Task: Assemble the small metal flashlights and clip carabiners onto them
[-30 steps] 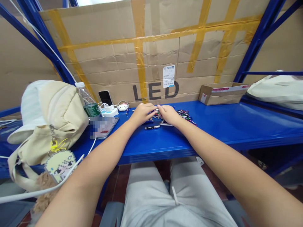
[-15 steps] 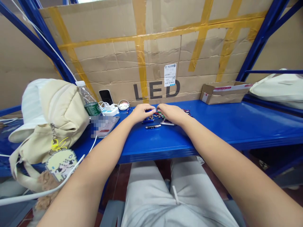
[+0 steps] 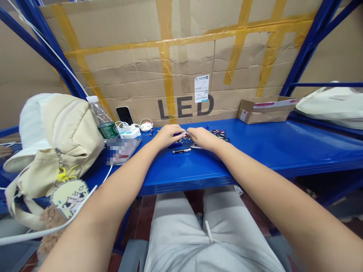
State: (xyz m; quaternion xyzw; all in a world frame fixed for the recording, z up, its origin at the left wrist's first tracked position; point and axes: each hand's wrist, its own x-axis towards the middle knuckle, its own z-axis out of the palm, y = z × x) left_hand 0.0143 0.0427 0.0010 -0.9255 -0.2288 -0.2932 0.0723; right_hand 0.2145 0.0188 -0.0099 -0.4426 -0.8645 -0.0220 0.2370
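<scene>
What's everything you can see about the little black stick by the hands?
The little black stick is slim, straight and shiny, like a pen; it could be metal or plastic. Near its right end is a pale patch, too small to read. It lies flat on the blue table, roughly in line with the front edge, and neither the left hand nor the right hand touches it. A silvery stick lies close to its right end; I can't tell whether they touch.

It looks like a workshop: blue bench (image 3: 272,151) (taped cardboard (image 3: 190,64) behind).
</scene>
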